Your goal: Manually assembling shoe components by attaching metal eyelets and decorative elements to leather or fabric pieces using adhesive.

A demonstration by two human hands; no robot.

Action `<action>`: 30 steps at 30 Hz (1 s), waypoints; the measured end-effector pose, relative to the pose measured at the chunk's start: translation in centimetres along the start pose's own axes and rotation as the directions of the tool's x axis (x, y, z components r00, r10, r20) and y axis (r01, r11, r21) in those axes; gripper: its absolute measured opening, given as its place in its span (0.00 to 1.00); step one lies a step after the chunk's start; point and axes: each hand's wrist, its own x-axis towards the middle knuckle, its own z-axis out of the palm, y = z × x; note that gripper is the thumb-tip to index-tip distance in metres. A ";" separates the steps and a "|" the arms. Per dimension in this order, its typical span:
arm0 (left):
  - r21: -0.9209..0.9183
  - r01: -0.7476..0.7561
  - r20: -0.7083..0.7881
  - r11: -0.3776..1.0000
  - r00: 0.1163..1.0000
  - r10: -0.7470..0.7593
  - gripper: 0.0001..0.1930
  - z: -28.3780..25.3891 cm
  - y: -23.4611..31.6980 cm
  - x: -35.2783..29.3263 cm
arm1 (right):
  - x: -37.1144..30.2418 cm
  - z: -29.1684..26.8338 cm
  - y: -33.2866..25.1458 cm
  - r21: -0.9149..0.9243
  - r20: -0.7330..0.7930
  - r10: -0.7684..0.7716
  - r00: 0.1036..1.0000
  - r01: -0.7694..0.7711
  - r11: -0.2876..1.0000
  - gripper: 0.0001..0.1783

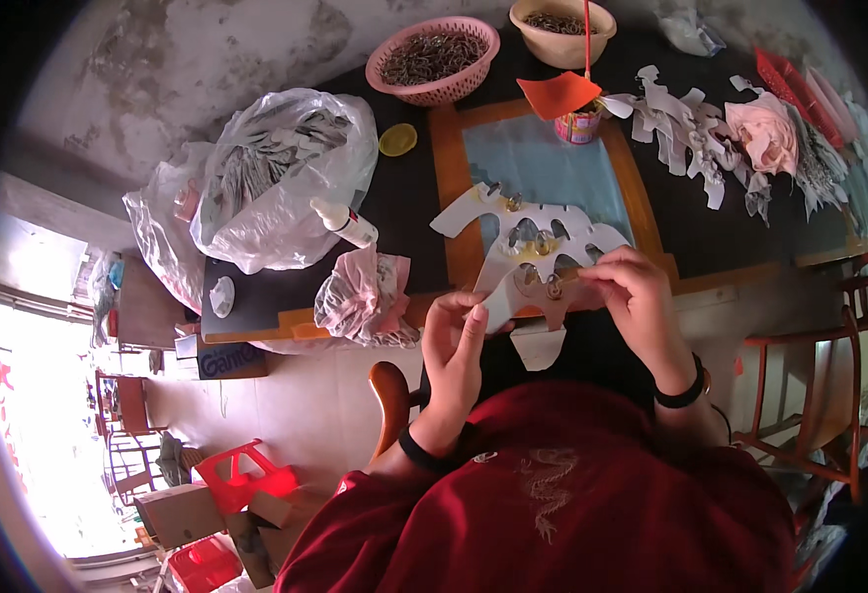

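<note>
Between my hands lies a white cut-out sheet (494, 275) with scalloped openings, over the table's near edge. Several small shiny metal pieces (555, 286) sit along its openings. My left hand (454, 346) pinches the sheet's left edge between thumb and fingers. At the sheet's right side, my right hand (640, 301) has thumb and forefinger pressed together beside one metal piece. What those fingertips hold is too small to make out. A loose white flap (539, 346) hangs below the sheet.
Behind the sheet are a blue-grey panel (528, 158) and a patterned can (577, 127). A pink basket (432, 61) and cream bowl (561, 38) hold metal pieces. A plastic bag (286, 178), white bottle (345, 223) and crumpled cloth (363, 295) lie left; white cut-outs (686, 128) lie right.
</note>
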 end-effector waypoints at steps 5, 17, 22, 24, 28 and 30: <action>0.021 0.108 -0.055 0.994 0.993 -0.106 0.06 -1.7 -0.7 0.2 | -0.1 0.4 0.7 0.004 0.007 0.077 0.997 -0.077 0.997 0.14; 0.775 -0.157 0.128 0.612 0.988 0.091 0.11 -3.3 1.6 0.4 | 0.3 -0.5 0.7 -0.467 -0.196 -0.220 0.956 0.107 0.878 0.08; 0.839 -0.317 0.252 0.442 0.947 0.201 0.16 -0.3 1.4 2.4 | -1.0 1.8 -1.3 -0.095 -0.081 0.086 0.993 -0.094 0.991 0.08; 0.836 -0.327 0.259 0.440 0.943 0.209 0.18 0.5 0.8 2.5 | -1.1 2.8 -1.3 -0.121 -0.042 0.175 0.984 -0.179 0.976 0.12; 0.855 -0.354 0.306 0.379 0.934 0.181 0.20 0.8 0.1 2.5 | -0.7 3.6 -0.9 -0.254 -0.044 0.177 0.983 -0.182 0.950 0.15; 0.849 -0.335 0.302 0.407 0.942 0.146 0.21 0.6 0.3 2.3 | -0.7 3.9 -0.8 -0.254 -0.042 0.188 0.981 -0.192 0.948 0.14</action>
